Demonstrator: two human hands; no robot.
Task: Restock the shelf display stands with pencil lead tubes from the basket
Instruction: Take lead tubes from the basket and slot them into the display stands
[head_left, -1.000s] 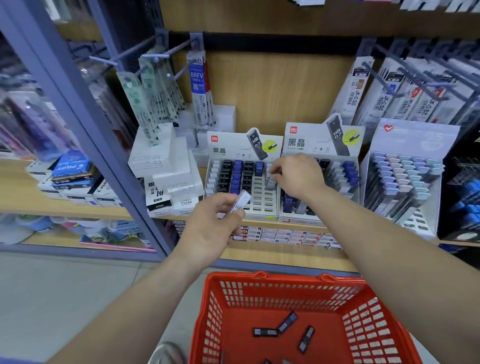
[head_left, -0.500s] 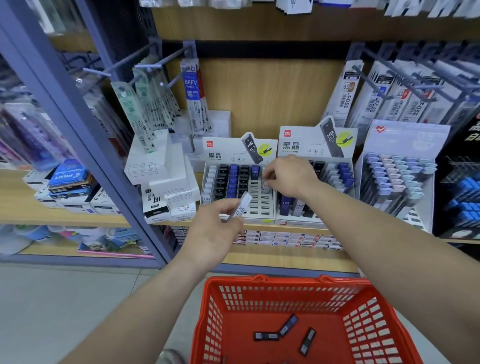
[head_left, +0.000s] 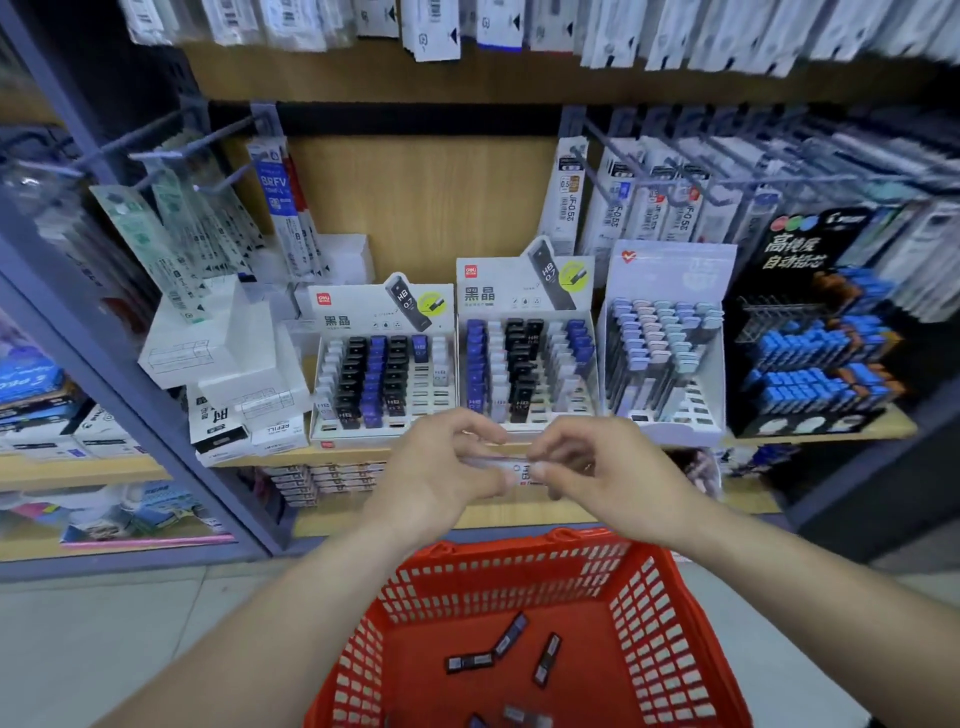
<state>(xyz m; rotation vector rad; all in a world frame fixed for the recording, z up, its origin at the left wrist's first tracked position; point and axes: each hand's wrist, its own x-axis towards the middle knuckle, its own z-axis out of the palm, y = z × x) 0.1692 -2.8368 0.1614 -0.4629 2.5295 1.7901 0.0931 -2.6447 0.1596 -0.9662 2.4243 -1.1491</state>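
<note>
My left hand (head_left: 441, 478) and my right hand (head_left: 602, 467) meet in front of the shelf edge, above the red basket (head_left: 670, 613). Between them lies a white pencil lead tube (head_left: 522, 472) marked HB. Fingers of both hands pinch it, one hand at each end. Several dark lead tubes (head_left: 470, 662) lie loose on the basket floor. Two white display stands sit on the shelf just behind my hands: the left stand (head_left: 382, 364) has empty slots on its right side, the right stand (head_left: 527, 358) holds blue, white and black tubes.
A third white stand (head_left: 665, 353) with pale blue tubes and a black display (head_left: 815, 332) with blue tubes stand to the right. White boxes (head_left: 228, 358) are stacked at the left. Refill packs hang on hooks (head_left: 649, 192) above. A purple shelf post (head_left: 104, 332) runs down the left.
My right hand left the stands and came down to meet my left hand. Now both hold the white tube that my left hand alone held. The view has tilted upward.
</note>
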